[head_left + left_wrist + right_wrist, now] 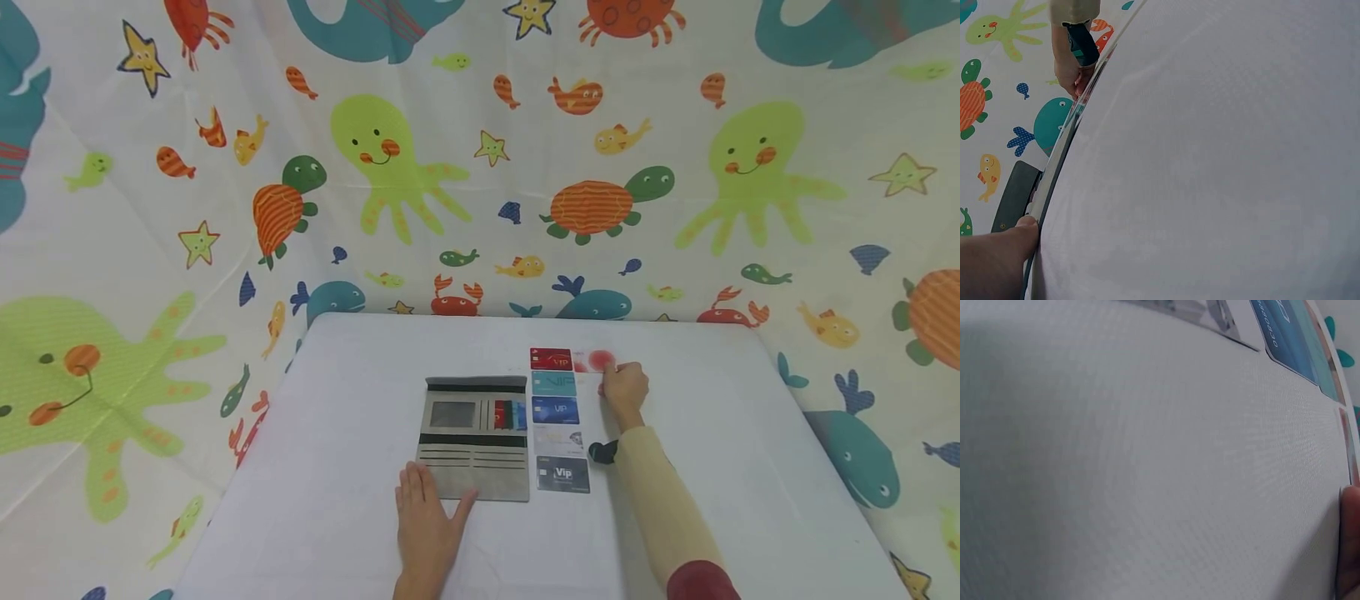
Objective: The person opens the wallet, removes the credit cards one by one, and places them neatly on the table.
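A grey long wallet [472, 483] lies unfolded on the white table, with several cards in a slot at its right. My left hand [427, 525] rests on its lower left edge, fingers straight and thumb spread; the left wrist view shows the thumb [1022, 234] against the wallet's edge. Beside the wallet, cards stand in a column: red [551, 359], teal [553, 383], blue [555, 410], white [558, 440] and dark grey [562, 474]. Right of the red one lies a white card with a red circle [600, 359]. My right hand [626, 390] pinches its right edge with curled fingers.
The white table [337, 433] reaches back to a cloth [450, 200] printed with sea animals. A dark strap with a wrist camera [602, 452] sits at my right wrist, just right of the card column.
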`<state>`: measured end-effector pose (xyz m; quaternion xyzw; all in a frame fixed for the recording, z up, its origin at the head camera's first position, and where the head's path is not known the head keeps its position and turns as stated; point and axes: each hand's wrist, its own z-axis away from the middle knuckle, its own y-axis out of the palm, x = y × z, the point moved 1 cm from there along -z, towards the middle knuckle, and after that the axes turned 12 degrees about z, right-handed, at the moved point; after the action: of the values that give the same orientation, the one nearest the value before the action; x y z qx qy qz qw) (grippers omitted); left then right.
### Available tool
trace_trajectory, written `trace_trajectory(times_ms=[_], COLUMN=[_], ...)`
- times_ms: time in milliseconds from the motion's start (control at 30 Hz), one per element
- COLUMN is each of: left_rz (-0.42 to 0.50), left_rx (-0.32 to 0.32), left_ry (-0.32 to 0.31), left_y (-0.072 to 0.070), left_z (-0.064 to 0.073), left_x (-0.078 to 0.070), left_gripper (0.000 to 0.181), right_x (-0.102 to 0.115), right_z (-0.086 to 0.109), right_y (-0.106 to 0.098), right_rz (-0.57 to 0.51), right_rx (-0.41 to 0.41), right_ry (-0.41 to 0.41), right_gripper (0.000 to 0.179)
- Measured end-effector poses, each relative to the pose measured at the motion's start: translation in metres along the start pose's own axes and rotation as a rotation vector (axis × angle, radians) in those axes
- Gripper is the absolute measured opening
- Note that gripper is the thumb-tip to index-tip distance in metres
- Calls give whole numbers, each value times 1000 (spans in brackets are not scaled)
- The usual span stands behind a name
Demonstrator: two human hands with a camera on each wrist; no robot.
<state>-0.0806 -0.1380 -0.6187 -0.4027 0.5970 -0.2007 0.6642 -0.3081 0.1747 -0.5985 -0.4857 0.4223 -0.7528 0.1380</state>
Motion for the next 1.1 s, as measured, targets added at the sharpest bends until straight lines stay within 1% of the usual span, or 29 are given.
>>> trace_trajectory(times_ms=[200, 400, 633, 767, 900, 967, 1100], left_rz=[15, 19, 34, 27, 22, 13, -1], left_rx=[-6, 3, 4, 0, -4, -4, -1], left_ry=[11, -1, 7, 17, 14, 10, 7], left_y=[0, 1, 3, 1, -1, -1, -1], left_z=[0, 1, 1, 1, 1, 1, 0], left_x=[1, 2, 2, 1, 0, 0, 0], left_gripper=[105, 107, 106, 106, 106, 105, 105], right_x=[1, 0, -1, -2, -3, -4, -5], right_z=[2, 4, 3, 2, 3, 5, 13], right_y=[-1, -2, -4, -3, -1, 0, 1], right_rz=[4, 24, 90, 64, 17, 5, -4], right_rx=[-7, -4, -22, -23, 0, -1, -28], right_ry=[-13, -19, -75, -73, -56, -73, -151], right_gripper=[36, 36, 33, 38, 45, 46, 41])
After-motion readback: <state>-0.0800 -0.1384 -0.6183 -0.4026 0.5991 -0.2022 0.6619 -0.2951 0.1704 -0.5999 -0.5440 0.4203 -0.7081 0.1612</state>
